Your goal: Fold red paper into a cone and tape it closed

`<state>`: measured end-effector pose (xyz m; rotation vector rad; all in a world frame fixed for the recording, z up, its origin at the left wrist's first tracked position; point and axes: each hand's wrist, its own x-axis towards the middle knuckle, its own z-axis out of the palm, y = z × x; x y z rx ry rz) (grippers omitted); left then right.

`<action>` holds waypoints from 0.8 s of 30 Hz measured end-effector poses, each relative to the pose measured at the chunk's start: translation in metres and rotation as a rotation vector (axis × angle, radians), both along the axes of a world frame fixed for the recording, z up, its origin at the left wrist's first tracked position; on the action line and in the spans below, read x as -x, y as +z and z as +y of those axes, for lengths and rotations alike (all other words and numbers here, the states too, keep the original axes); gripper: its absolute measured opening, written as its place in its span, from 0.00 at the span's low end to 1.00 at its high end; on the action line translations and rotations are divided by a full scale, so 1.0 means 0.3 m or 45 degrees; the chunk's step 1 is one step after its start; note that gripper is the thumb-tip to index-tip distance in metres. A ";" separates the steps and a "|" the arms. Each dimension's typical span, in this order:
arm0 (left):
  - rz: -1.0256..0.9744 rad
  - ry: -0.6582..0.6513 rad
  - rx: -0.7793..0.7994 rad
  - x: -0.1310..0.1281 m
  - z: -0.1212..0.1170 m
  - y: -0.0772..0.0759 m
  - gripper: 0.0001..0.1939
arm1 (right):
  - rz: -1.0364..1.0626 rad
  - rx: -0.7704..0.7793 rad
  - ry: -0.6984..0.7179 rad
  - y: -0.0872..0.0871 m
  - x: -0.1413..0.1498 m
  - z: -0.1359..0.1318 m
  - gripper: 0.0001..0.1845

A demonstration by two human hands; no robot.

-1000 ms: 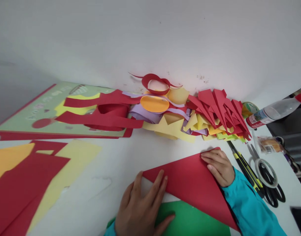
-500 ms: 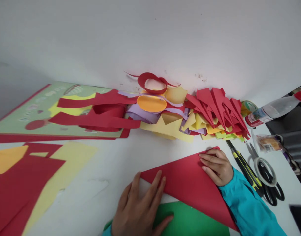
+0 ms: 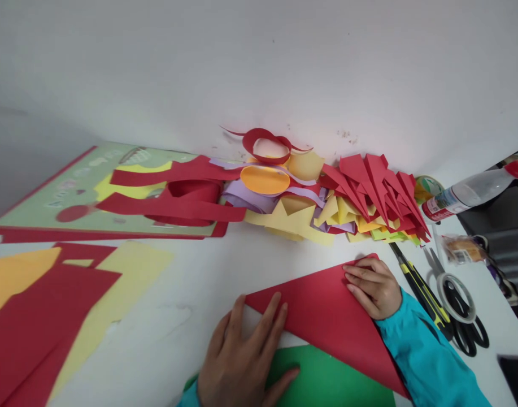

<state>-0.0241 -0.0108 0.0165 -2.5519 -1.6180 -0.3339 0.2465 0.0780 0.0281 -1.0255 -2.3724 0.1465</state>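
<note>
A red sheet of paper (image 3: 322, 308), which looks folded into a triangle, lies on the white table in front of me. My left hand (image 3: 246, 353) rests with fingers spread at its left corner, fingertips on or beside the edge. At the far right corner, the fingers of my right hand (image 3: 377, 287) are curled together over the red paper; its thumb tip shows below them. Under my left thumb is a green sheet (image 3: 330, 376), partly covered by the red one. Both sleeves are turquoise.
Red and yellow paper sheets (image 3: 68, 305) lie at left. Behind are a decorated green board (image 3: 38, 212), cut paper bands (image 3: 292, 220) and folded red paper pieces (image 3: 369, 181). To the right are a utility knife (image 3: 419, 288), scissors (image 3: 466, 333), a tape roll (image 3: 443, 294) and a bottle (image 3: 466, 195).
The view has turned slightly, so the things on the left appear a little farther right. Both hands keep their places on the red paper.
</note>
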 end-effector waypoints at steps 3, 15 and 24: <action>-0.003 0.020 0.010 -0.001 -0.004 -0.011 0.35 | -0.016 0.020 -0.003 0.003 -0.001 0.001 0.12; 0.000 0.014 0.196 -0.001 -0.003 -0.043 0.42 | -0.430 0.073 0.009 0.030 -0.031 0.040 0.15; -0.146 0.065 0.227 -0.013 -0.016 -0.010 0.44 | -0.855 0.182 -0.026 0.088 0.000 0.039 0.21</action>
